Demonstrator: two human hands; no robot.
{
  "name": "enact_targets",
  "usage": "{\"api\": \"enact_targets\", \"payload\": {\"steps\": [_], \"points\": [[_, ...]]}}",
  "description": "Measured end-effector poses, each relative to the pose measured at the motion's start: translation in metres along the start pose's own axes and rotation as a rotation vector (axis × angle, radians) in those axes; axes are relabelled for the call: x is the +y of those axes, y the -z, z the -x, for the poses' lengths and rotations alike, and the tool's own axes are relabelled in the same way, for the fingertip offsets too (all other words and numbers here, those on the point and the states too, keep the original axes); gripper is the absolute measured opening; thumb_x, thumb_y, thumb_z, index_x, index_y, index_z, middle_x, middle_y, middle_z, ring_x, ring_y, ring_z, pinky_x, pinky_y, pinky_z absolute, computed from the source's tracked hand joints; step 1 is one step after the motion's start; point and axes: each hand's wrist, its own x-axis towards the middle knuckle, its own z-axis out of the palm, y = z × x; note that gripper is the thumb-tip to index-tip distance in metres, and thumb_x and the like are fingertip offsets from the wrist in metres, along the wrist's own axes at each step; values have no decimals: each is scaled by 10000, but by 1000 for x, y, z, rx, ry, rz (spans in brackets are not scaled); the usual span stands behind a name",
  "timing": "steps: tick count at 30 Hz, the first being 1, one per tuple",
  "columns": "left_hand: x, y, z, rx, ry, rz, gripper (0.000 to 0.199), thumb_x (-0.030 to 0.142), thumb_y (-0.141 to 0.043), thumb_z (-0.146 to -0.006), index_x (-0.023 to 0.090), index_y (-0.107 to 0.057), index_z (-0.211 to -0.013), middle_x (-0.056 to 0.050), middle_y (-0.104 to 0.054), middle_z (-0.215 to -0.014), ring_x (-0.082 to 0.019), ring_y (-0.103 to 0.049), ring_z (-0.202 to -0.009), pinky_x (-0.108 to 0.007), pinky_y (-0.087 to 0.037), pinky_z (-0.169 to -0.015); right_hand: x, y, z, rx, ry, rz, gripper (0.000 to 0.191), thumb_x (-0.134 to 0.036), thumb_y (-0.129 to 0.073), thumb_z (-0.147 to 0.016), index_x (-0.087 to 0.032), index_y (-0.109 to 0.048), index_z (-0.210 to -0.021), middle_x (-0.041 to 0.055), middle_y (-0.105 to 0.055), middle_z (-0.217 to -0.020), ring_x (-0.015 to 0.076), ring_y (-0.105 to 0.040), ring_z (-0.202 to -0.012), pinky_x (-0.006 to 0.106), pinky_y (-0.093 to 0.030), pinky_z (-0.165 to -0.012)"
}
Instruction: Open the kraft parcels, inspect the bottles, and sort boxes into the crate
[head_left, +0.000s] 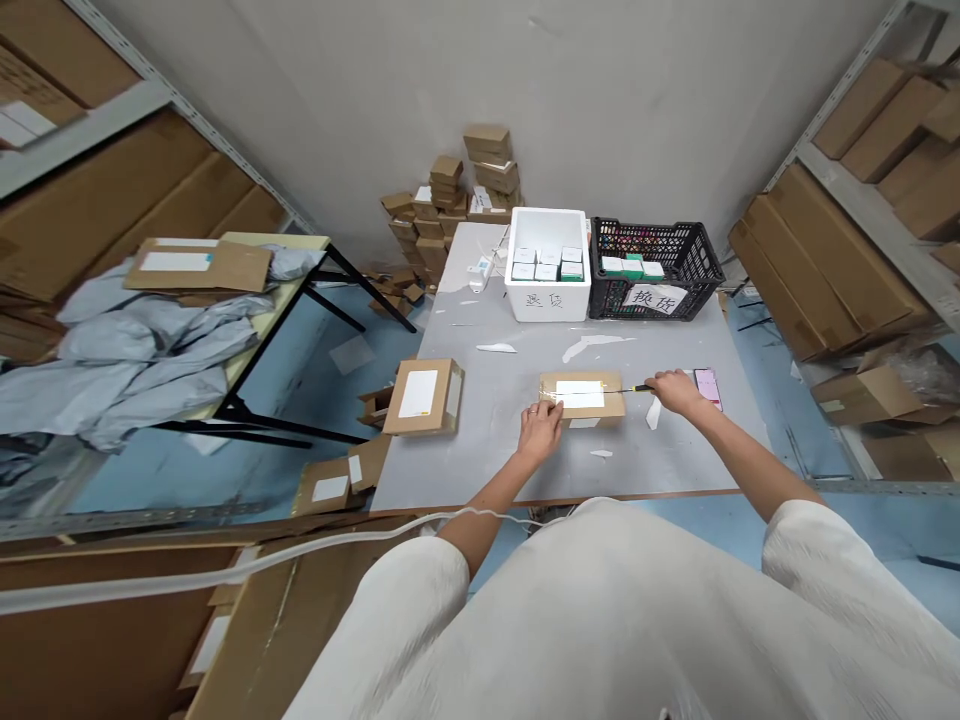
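Observation:
A taped cardboard box (611, 405) with a white label on top lies on the grey table in front of me. My left hand (538, 432) grips its near left corner, the fingertips on the top beside the label. On the right, my right hand (673, 390) is closed around the black and yellow handle of a thin tool that looks like a screwdriver (639, 388). Its narrow shaft points left across the label; I cannot tell whether the tip touches the tape. A phone (707, 388) with a lit screen lies right of my right hand.
Another labelled box (424, 398) sits at the table's left edge. Behind stand a white foam box (547, 300) and a black crate (697, 262), both holding small cartons. Torn paper scraps (592, 343) dot the table. Shelves flank both sides; grey bags (165, 340) cover a left table.

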Motion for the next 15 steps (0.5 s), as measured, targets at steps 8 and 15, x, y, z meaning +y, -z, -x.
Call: {"api": "enact_targets", "payload": {"steps": [8,15], "points": [[20,19,-15,-27,60,-91,374,303,-631,-983,222,-632,-1348,-175,-621,-1330,-379,-547,-1289,-550,-405,-1128,16,-22,8,80,84,-118,346,-256,-484,-1091,-230,-750,-1311,118,-783,-1219,273,-695,-1127,339,-429,-916],[48,16,-59,-164,-170,-64,477,313,-732,-952,265,-578,-1401,-140,-593,-1450,-347,-557,-1352,-494,-427,-1142,24,-43,1,233,4,-304,427,-322,-447,-1114,-239,-669,-1471,114,-756,-1351,263,-688,-1198,310,-469,-938]]}}
